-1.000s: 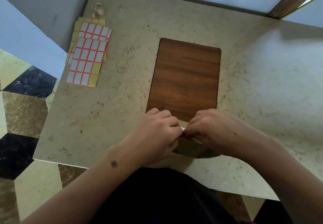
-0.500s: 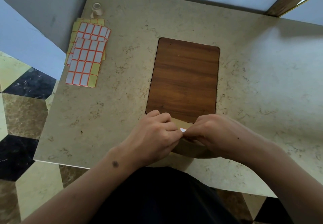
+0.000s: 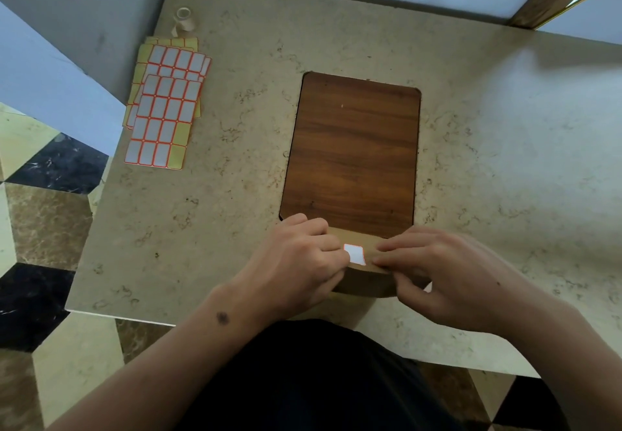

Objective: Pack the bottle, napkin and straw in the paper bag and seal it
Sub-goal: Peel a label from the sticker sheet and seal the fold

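The brown paper bag (image 3: 365,281) stands near the table's front edge, its top folded over. A white sticker with an orange border (image 3: 354,254) lies on the folded flap. My left hand (image 3: 296,262) holds the bag's left side, its fingertips touching the sticker's left edge. My right hand (image 3: 447,279) grips the bag's right side, fingers pressing the flap beside the sticker. Bottle, napkin and straw are not visible.
A dark wooden board (image 3: 353,151) lies on the beige stone table (image 3: 235,195) just behind the bag. Sheets of orange-bordered stickers (image 3: 165,107) are stacked at the far left, with a small tape roll (image 3: 183,16) behind them. Patterned floor shows at left.
My hands have drawn slightly apart, uncovering the white sticker now lying flat on the folded flap. The bag has not shifted.
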